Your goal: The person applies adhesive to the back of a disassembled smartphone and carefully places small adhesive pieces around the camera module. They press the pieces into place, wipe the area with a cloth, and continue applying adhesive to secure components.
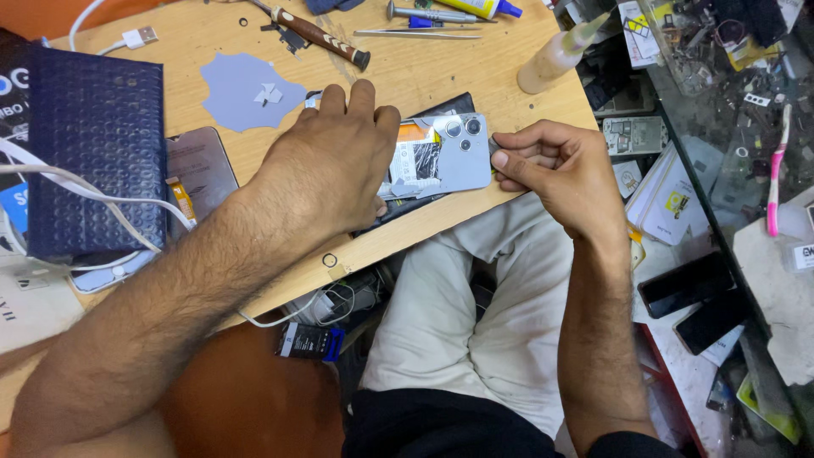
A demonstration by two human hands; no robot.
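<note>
A silver-blue phone (449, 157) with a cluster of camera lenses lies back-up near the front edge of the wooden table (424, 68), on a dark mat. Its back cover is partly lifted, showing white and orange parts inside. My left hand (335, 165) presses flat on the phone's left half. My right hand (555, 170) pinches at the phone's right edge with thumb and forefinger; whether a small tool sits between the fingers is hidden.
A dark blue textured box (93, 144) and another phone screen (199, 170) lie at left. A screwdriver (318, 36), tweezers (415, 34), a glue tube (483, 8) and a squeeze bottle (555, 55) lie at the back. A cluttered glass counter (729, 102) stands at right.
</note>
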